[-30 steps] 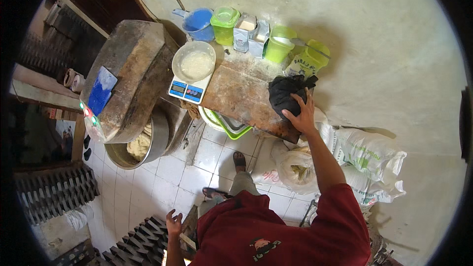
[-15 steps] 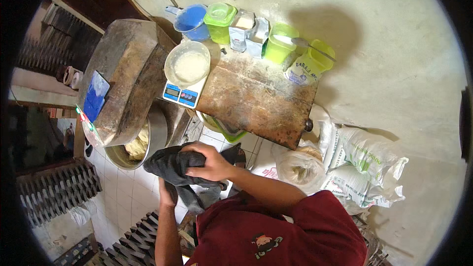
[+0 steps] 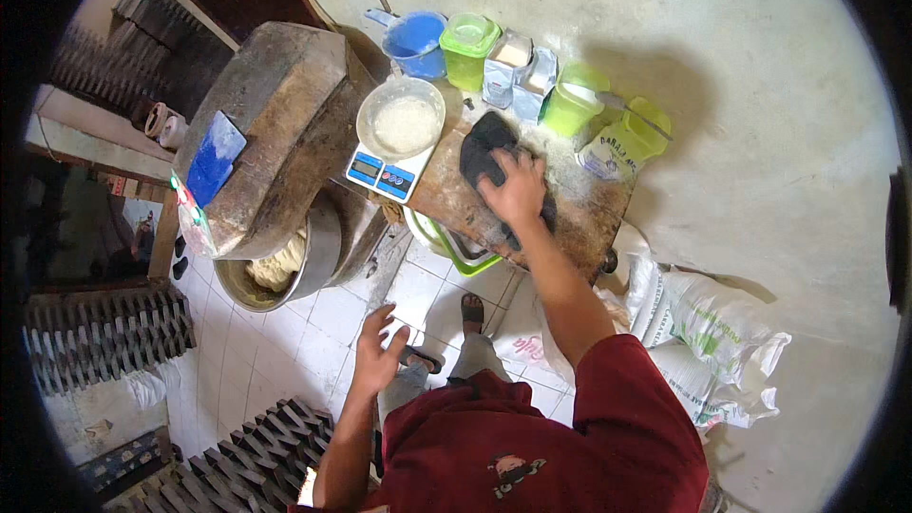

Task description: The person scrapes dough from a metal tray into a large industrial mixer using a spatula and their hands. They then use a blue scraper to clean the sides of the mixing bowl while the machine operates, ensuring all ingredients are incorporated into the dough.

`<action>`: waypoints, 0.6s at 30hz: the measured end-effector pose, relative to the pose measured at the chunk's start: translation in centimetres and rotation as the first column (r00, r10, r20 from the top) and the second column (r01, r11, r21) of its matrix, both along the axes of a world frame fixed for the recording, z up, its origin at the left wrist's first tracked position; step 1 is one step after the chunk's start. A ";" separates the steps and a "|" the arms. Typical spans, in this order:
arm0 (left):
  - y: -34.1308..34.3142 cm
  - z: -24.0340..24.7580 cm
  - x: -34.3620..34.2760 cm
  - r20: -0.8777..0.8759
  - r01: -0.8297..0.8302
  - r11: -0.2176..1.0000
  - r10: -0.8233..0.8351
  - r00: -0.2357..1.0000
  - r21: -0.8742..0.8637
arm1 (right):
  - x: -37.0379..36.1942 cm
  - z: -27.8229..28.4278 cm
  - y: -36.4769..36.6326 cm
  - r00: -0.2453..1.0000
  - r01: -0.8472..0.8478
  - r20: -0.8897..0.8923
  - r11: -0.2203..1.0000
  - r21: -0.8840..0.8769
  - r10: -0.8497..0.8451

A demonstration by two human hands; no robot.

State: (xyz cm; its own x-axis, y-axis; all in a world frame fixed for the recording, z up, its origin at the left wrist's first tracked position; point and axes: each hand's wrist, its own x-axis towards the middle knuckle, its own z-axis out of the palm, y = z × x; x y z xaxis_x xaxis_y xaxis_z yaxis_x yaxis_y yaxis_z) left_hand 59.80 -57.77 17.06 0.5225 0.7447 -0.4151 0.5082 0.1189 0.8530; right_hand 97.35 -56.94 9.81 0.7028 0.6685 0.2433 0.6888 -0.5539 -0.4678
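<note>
Counter (image 3: 581, 220): worn brown wood, patchy, dusted with pale powder, heavier toward wall side. Black cloth (image 3: 483, 154) lies rumpled near middle. Scale (image 3: 385, 174) sits at left end. Row along wall side, left to right: blue jug (image 3: 418, 46), lidded green tub (image 3: 465, 65), two opened packets (image 3: 505, 69) side by side, green tub (image 3: 566, 112) with white contents, second green tub (image 3: 648, 131) near right corner. Floor (image 3: 294, 347): white square tiles; white sacks (image 3: 705, 318) heaped beyond counter's right end.

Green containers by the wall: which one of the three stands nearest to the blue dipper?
The leftmost green container, beside the blue dipper; the middle one and the rightmost one stand to the right of the two packets.
</note>
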 end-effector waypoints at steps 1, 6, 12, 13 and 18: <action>-0.3 -0.8 -1.8 -0.018 -0.039 0.999 0.039 0.999 0.010 | -2.7 -0.4 0.0 0.995 -0.104 0.008 0.994 -0.010 0.104; -2.2 -5.0 -8.4 -0.048 -0.257 0.966 0.255 0.966 -0.038 | -17.5 -0.1 -4.9 0.701 -0.592 -0.358 0.783 0.190 0.617; -5.8 -11.4 -25.8 -0.276 -0.432 0.878 0.476 0.835 0.206 | -3.7 7.2 -14.2 0.858 -0.155 -0.376 0.874 0.460 0.350; -6.4 -11.7 -27.3 -0.320 -0.483 0.866 0.497 0.806 0.128 | -0.4 6.3 -16.3 0.904 -0.065 -0.334 0.857 0.511 0.268; -7.0 -14.2 -28.1 -0.350 -0.575 0.818 0.534 0.770 -0.015 | 4.8 0.6 -18.4 0.991 0.018 -0.135 0.986 0.168 0.005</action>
